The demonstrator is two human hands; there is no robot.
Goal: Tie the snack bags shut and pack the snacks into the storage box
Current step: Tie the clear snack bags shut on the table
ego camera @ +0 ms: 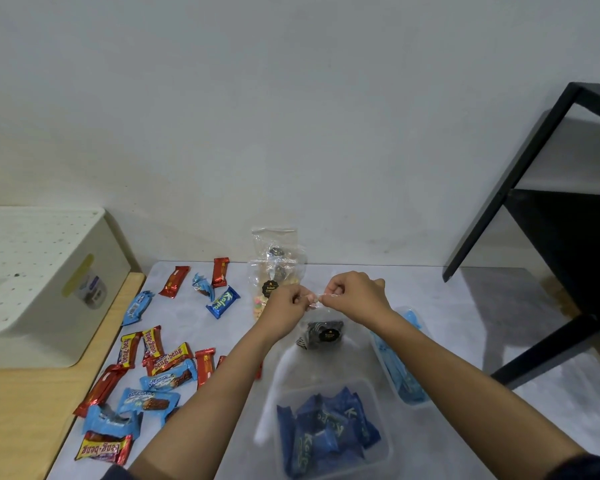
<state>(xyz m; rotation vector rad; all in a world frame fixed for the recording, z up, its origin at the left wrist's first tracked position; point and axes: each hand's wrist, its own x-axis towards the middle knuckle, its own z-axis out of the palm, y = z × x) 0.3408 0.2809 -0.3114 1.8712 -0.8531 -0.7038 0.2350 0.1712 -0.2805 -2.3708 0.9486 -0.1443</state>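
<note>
Clear plastic neck of the dark-biscuit bag (321, 333) is pinched by left hand (286, 303) and right hand (354, 297); draw the knot snug evenly, biscuits kept below both hands.

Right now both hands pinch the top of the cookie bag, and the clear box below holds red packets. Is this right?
Wrong colour: the head view shows blue packets in the clear box. The left hand and right hand do pinch the cookie bag top.

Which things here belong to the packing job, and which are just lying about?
Job: left hand, right hand, clear cookie bag, storage box, loose snack bars, other snack bags.
Lying about: white perforated bin, black shelf frame.
</note>
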